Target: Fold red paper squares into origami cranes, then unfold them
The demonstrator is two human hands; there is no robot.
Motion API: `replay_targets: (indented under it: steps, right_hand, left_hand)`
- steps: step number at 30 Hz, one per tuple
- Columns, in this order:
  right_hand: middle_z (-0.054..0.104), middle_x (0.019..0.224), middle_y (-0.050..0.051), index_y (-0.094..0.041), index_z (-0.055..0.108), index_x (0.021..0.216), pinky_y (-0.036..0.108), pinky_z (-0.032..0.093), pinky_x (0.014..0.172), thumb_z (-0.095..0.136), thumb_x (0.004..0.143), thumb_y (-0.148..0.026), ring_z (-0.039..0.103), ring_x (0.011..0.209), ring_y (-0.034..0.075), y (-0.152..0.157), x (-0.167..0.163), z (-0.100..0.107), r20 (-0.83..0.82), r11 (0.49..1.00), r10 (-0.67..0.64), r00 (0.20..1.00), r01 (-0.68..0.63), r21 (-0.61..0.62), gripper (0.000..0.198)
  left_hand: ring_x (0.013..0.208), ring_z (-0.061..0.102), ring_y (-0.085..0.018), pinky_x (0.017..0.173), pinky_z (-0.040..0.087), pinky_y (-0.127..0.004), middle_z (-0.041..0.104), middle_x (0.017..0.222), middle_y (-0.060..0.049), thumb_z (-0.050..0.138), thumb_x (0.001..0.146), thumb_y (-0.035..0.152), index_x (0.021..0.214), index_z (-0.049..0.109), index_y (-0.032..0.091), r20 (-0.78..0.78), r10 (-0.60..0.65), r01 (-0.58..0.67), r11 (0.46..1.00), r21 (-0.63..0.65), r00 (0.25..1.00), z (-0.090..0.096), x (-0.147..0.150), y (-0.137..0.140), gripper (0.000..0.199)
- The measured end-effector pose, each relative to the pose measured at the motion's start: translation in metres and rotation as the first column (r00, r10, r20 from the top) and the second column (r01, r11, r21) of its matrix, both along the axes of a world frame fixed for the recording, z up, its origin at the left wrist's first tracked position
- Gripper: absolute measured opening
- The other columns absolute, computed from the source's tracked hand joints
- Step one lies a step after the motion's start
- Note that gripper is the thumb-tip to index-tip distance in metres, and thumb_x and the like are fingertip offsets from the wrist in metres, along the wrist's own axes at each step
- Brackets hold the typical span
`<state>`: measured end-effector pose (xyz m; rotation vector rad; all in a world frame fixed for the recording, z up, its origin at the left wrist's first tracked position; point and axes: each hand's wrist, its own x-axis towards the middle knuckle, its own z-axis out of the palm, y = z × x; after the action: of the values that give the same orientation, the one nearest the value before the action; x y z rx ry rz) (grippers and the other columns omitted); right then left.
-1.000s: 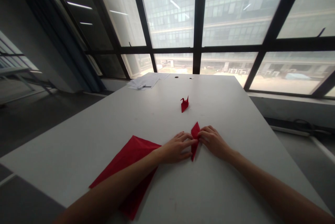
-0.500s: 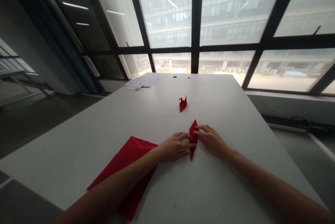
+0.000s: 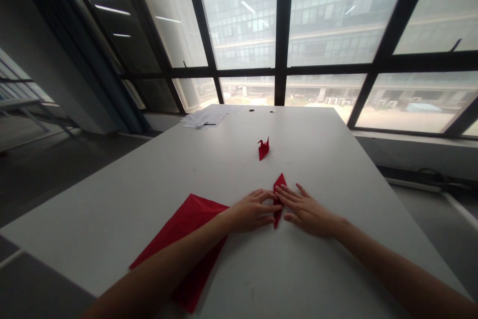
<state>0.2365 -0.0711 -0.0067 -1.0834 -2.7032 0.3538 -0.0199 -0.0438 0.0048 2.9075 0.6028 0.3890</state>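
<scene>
A narrow diamond of folded red paper (image 3: 281,180) lies flat on the white table. My left hand (image 3: 253,211) rests at its left edge, fingertips pressing on the paper with the fingers apart. From the right, my right hand (image 3: 308,211) lies flat with spread fingers, their tips on the paper's middle and covering part of it. A finished red paper crane (image 3: 263,149) stands just beyond. Under my left forearm lies a larger red paper sheet (image 3: 186,224), partly hidden by the arm.
The white table (image 3: 179,169) stretches away to large dark-framed windows (image 3: 281,25). Loose white papers (image 3: 209,116) with a dark pen-like object lie at its far left. A dark blue curtain (image 3: 89,65) hangs on the left.
My right hand has shifted from gripping the folded paper's right edge to lying flat, its fingers spread over the paper's middle. My left hand stays nearly in place. The view has shifted slightly.
</scene>
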Motion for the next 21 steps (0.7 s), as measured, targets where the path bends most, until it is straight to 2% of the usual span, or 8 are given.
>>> replay_targets:
  steps: [5,12,15,21]
  right_hand:
    - [0.017,0.162,0.006,-0.026,0.012,0.157,0.054,0.003,0.122,0.031,0.102,-0.054,0.014,0.151,0.024,0.002,-0.002,-0.002,0.013,1.0,-0.03,0.999,0.03,0.007,0.064]
    - [0.018,0.162,0.007,-0.023,0.017,0.156,0.058,0.003,0.121,0.019,0.102,-0.056,0.014,0.151,0.025,0.013,0.007,-0.005,0.042,0.983,-0.183,0.982,0.182,0.034,0.063]
    - [0.019,0.161,0.008,-0.022,0.02,0.156,0.059,0.006,0.12,0.018,0.102,-0.056,0.015,0.15,0.026,0.016,0.008,-0.005,0.04,0.972,-0.231,0.972,0.23,0.042,0.063]
    - [0.022,0.161,0.007,-0.024,0.02,0.156,0.059,0.009,0.12,0.019,0.103,-0.053,0.017,0.15,0.025,0.017,0.01,-0.008,0.002,0.972,-0.229,0.973,0.229,0.05,0.06]
  left_hand:
    - [0.144,0.033,-0.029,0.12,0.023,-0.049,0.041,0.153,-0.012,0.057,0.095,0.041,0.146,0.044,0.025,-0.069,0.01,-0.009,1.0,0.022,0.998,0.001,0.0,-0.003,0.055]
    - [0.151,0.018,-0.022,0.123,0.012,-0.043,0.018,0.163,-0.008,0.045,0.1,0.046,0.158,0.01,0.025,-0.173,-0.144,0.117,0.981,-0.154,0.974,0.01,-0.002,-0.002,0.071]
    - [0.151,0.017,-0.023,0.124,0.01,-0.043,0.018,0.162,-0.007,0.045,0.1,0.048,0.158,0.01,0.025,-0.173,-0.163,0.129,0.972,-0.195,0.971,0.013,-0.003,-0.002,0.071]
    - [0.149,0.023,-0.024,0.122,0.016,-0.045,0.028,0.16,-0.008,0.046,0.1,0.044,0.157,0.018,0.028,-0.114,-0.19,0.16,0.96,-0.228,0.975,0.017,-0.005,0.001,0.065]
